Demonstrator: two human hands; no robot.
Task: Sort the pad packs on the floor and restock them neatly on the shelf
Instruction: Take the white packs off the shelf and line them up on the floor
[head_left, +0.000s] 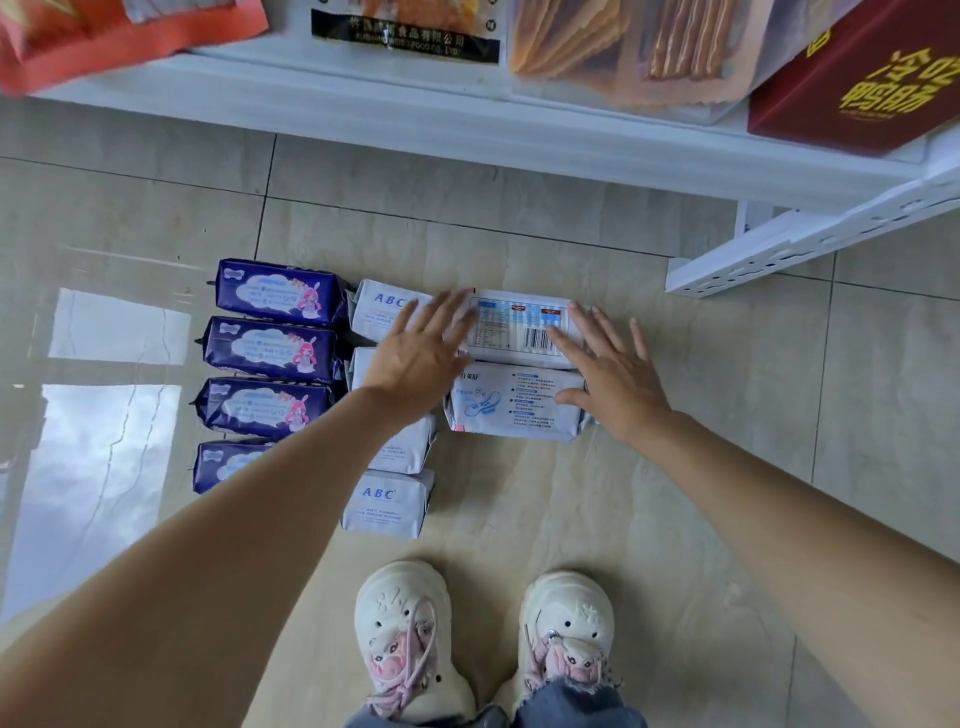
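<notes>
With my left hand (422, 349) and right hand (613, 370) spread flat either side of the white packs (519, 364) on the floor (675, 493), sorting looks finished, so next I must grip and lift them to the shelf (467, 119).

Your tiled floor (649, 519) carries 3 columns of pad packs: 4 purple packs (270, 348) at left, white ABC packs (387, 501) in the middle, and 2 white packs (517, 400) at right, near the white shelf (363, 98).
</notes>
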